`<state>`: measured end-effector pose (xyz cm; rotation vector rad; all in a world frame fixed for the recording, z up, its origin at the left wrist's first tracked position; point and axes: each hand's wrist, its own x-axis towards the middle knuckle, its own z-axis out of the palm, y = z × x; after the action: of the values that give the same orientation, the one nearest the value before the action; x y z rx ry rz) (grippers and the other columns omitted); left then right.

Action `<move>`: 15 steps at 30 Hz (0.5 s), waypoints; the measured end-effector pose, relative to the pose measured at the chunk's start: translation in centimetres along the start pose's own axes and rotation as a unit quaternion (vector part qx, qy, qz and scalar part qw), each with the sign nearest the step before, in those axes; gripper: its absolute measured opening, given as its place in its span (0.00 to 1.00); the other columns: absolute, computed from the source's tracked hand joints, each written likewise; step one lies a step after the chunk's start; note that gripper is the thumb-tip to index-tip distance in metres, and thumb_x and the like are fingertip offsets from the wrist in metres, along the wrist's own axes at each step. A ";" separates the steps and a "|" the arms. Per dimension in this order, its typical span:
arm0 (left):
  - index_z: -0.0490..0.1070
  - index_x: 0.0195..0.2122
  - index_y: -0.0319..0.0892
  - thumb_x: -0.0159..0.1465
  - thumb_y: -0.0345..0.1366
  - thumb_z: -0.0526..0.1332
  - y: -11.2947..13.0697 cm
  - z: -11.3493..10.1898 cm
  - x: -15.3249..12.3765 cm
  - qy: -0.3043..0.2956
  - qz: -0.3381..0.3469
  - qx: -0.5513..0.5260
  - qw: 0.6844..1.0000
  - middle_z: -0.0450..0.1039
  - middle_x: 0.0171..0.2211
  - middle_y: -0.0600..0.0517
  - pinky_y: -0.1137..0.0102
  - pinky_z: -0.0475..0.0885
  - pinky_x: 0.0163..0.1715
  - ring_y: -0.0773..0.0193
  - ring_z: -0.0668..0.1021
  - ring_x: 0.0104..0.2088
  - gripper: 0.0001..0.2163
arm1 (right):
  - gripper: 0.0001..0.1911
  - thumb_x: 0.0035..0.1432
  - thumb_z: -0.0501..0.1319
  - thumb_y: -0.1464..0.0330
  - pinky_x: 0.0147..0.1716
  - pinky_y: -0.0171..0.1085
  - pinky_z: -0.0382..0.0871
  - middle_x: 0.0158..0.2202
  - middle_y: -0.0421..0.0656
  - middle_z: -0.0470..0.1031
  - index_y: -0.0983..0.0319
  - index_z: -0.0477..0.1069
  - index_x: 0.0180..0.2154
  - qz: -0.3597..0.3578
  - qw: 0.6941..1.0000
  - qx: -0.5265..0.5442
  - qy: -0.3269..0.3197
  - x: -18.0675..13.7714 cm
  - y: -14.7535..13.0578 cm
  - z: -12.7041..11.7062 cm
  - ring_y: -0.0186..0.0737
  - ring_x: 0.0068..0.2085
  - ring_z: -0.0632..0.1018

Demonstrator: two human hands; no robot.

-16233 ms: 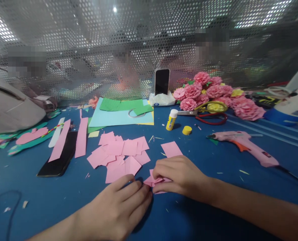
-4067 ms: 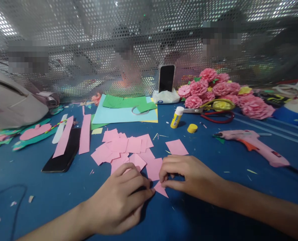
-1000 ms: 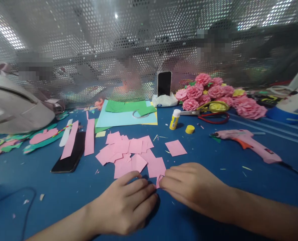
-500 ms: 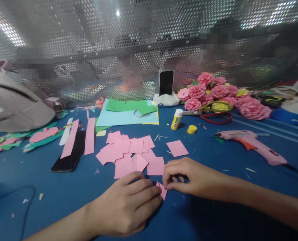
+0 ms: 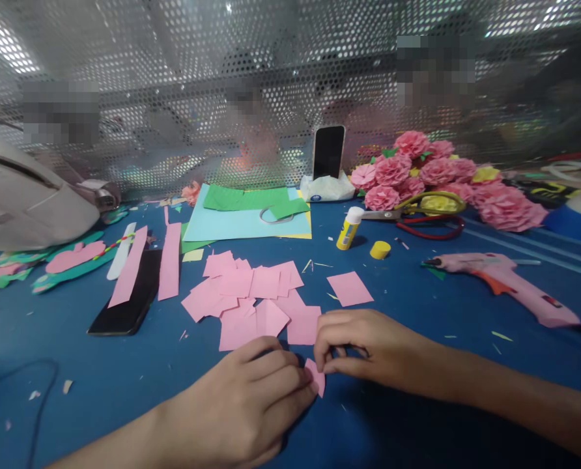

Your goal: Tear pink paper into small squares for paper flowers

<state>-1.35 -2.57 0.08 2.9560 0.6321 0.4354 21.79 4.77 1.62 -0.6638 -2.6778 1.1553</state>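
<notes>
A small folded pink paper piece (image 5: 318,379) lies on the blue table near the front edge. My left hand (image 5: 251,400) pinches its left side with curled fingers. My right hand (image 5: 363,348) pinches its top right corner between thumb and forefinger. Just behind the hands spreads a heap of pink paper squares (image 5: 251,296), with one single pink square (image 5: 350,288) to the right.
A black phone (image 5: 127,303) and pink strips (image 5: 169,269) lie at left. Green and light-blue sheets (image 5: 244,218), a glue stick (image 5: 349,228), its yellow cap (image 5: 380,249), scissors (image 5: 417,212), pink paper flowers (image 5: 437,176) and a pink glue gun (image 5: 503,277) sit behind and right. A perforated metal screen (image 5: 271,98) closes the back.
Both hands have kept hold of the small pink piece and folded it smaller. The view has shifted slightly.
</notes>
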 end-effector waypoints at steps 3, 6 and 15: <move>0.66 0.55 0.29 0.65 0.27 0.50 0.0 0.1 0.1 0.008 0.001 0.000 1.000 0.75 0.43 0.42 0.58 0.70 0.47 0.55 0.75 0.43 0.18 | 0.01 0.60 0.62 0.71 0.38 0.28 0.61 0.35 0.35 0.75 0.61 0.73 0.34 0.012 1.000 -0.017 0.021 0.1 0.0 0.4 0.30 0.38 0.74; 0.67 0.53 0.30 0.66 0.27 0.50 0.0 0.1 0.1 0.025 0.006 0.006 1.000 0.75 0.41 0.42 0.59 0.71 0.48 0.56 0.75 0.43 0.16 | 0.02 0.58 0.63 0.72 0.37 0.29 0.61 0.35 0.35 0.75 0.60 0.73 0.33 0.030 0.998 -0.043 0.044 0.2 -0.1 0.9 0.31 0.37 0.74; 0.67 0.54 0.29 0.69 0.30 0.49 0.1 0.1 -0.1 0.041 0.033 0.043 0.998 0.76 0.42 0.43 0.60 0.69 0.51 0.56 0.76 0.45 0.16 | 0.02 0.58 0.62 0.72 0.34 0.32 0.59 0.34 0.35 0.75 0.60 0.70 0.32 0.071 0.990 -0.086 0.082 0.3 -0.7 1.9 0.34 0.36 0.73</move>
<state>-1.36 -2.67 -0.02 3.0614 0.5776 0.5517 20.72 3.18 0.80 -0.9462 -2.6451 0.8625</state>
